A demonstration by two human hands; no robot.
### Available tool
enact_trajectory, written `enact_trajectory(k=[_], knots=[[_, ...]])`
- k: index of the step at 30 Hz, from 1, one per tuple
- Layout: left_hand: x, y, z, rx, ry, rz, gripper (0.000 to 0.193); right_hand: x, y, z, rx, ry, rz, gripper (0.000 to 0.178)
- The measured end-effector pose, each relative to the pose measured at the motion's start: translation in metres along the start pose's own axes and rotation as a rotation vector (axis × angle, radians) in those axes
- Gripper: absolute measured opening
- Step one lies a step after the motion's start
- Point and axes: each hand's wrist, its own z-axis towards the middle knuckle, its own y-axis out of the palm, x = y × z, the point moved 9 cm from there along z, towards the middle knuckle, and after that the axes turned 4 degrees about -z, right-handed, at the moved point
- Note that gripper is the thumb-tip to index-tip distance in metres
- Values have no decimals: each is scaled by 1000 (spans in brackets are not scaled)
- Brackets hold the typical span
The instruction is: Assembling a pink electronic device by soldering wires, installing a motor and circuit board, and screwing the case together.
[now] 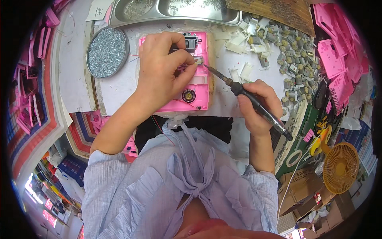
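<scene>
A pink plastic housing [202, 85] lies in front of me, fitted with a dark motor-like part [191, 42], a small pale metal-edged part [199, 60] and a round black piece with a brass centre [188, 95]. My left hand [163, 67] rests over its left half, thumb and index finger closed together beside the small part. What they pinch is hidden, though thin wires show near the fingertips. In my right hand [258, 103] is a black-handled soldering iron [254, 102], held like a pen. Its thin tip reaches the right side of the small part.
A round dish of small silvery screws [106, 51] stands at the left. Behind is a divided metal tray [175, 18] with small metal pieces. Many small grey motors [292, 63] and white plastic pieces [238, 42] are heaped at the right, beside stacked pink shells [334, 59]. An orange fan [340, 167] is lower right.
</scene>
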Motion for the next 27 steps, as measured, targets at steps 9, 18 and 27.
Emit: enact_trajectory(k=[9,18,27], knots=[[-1,0,0,-1,-2,17,16,-2,2,3,-7,-14,-48,28],[-2,1,0,13,19,17,13,-11,6,9,-42,-66,-116,28],[0,0,0,-21,14,50,16,-16,-6,9,-29,-84,-131,29]])
